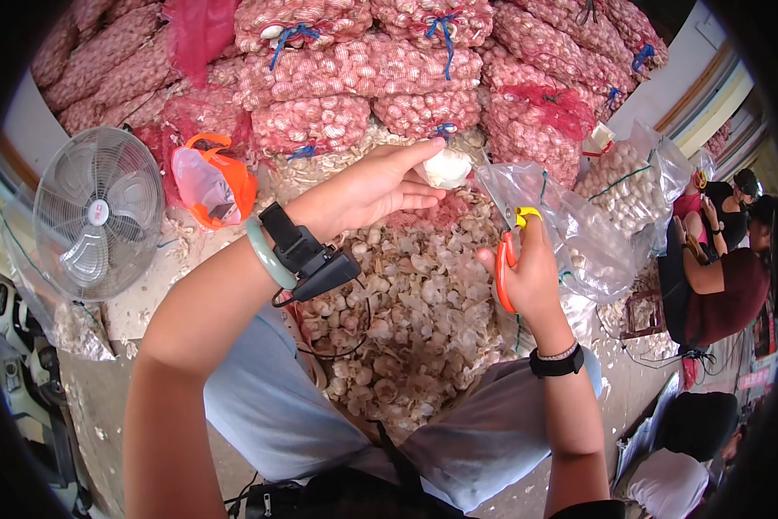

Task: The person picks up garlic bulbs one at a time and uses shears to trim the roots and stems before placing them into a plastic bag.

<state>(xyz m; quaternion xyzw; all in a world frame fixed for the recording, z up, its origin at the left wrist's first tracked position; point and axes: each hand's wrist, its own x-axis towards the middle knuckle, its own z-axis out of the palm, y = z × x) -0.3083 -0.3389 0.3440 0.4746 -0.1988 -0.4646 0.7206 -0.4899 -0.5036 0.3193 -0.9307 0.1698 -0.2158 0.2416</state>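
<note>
A white garlic bulb (448, 169) is pinched at the fingertips of my left hand (380, 186), above the middle of the pile. My right hand (531, 268) grips scissors (506, 275) with red and yellow handles. Their blades point up and to the left, a short way right of the bulb and apart from it. Below both hands spreads a heap of garlic bulbs and loose papery skins (397, 320), reaching down between my knees. A clear plastic bag (570, 233) lies just beyond my right hand.
Red mesh sacks of garlic (354, 69) are stacked along the far side. At the left stand a metal fan (98, 212) and an orange bag (233, 186). A clear bag of peeled-looking garlic (618, 177) sits at the right. Other people (726, 285) sit farther right.
</note>
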